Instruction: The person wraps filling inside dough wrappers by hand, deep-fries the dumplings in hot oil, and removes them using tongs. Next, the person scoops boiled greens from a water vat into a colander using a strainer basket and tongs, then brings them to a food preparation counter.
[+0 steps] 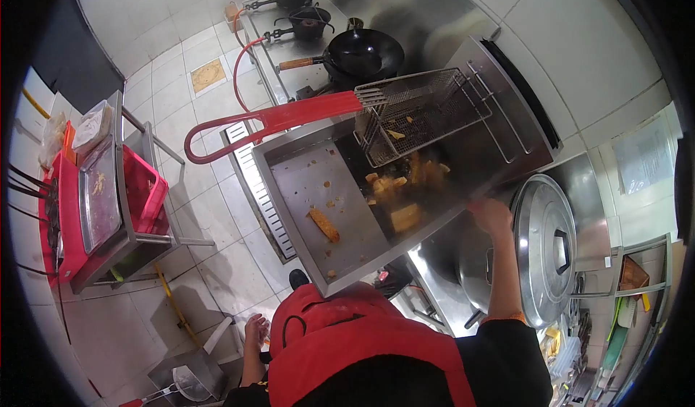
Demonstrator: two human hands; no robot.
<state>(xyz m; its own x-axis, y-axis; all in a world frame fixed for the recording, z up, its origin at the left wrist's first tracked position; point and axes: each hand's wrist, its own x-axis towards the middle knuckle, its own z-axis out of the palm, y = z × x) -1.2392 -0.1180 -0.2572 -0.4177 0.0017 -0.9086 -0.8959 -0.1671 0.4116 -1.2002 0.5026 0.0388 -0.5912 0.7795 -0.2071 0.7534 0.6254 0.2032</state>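
Note:
My right hand (492, 217) is at the right-hand rim of the steel fryer (434, 235), its fingers curled. What it grips is blurred and cannot be made out. Several golden pieces of food (405, 217) lie in the dark oil, some smeared by motion. Above the oil rests a wire fry basket (427, 114), with a few bits inside and its red handle (289, 117) pointing left. One browned piece (323, 225) lies on the fryer's flat steel tray (297, 183) among crumbs. My left hand (255, 329) hangs low beside my red apron (347, 327), fingers loosely bent and apart, away from the fryer.
A black wok (363, 56) and smaller pans (308, 22) stand on burners beyond the fryer. At right is a large pot with a metal lid (546, 251). A steel rack (145, 212) at left holds red bins (148, 190) and a tray (100, 190).

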